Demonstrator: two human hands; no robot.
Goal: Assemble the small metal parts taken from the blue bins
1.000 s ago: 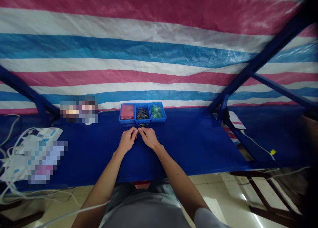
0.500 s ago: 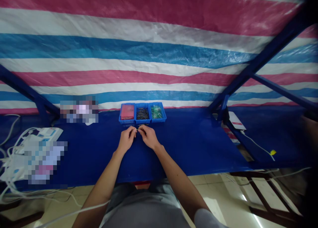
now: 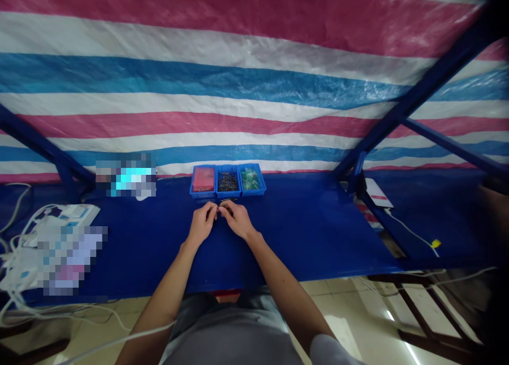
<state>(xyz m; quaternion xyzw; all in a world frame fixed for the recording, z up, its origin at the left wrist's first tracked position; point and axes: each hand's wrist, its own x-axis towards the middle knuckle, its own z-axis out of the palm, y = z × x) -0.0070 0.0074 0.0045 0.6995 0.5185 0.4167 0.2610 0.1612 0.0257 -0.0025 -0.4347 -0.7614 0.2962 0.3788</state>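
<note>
My left hand point(image 3: 202, 223) and my right hand point(image 3: 237, 219) meet fingertip to fingertip just above the blue tabletop. Both are closed in a pinch; whatever sits between the fingers is too small to make out. Right behind them three blue bins stand side by side. The left bin point(image 3: 198, 194) holds flat red pieces point(image 3: 203, 178), the middle one dark screw-like pieces point(image 3: 228, 182), the right one small clear-green packets or parts point(image 3: 250, 178). A few thin dark pieces point(image 3: 230, 199) lie in front of the middle bin, partly hidden by my right hand.
White cables and a power strip point(image 3: 81, 212) crowd the table's left side, beside blurred-out items. At the right lies a white power bank-like box point(image 3: 377, 193) with a cable. Blue metal frame bars point(image 3: 382, 124) slant up on both sides before a striped sheet point(image 3: 238, 103).
My right fingertips have shifted slightly left, closer to my left ones. A thin piece that showed between them is now covered. The bins stay put.
</note>
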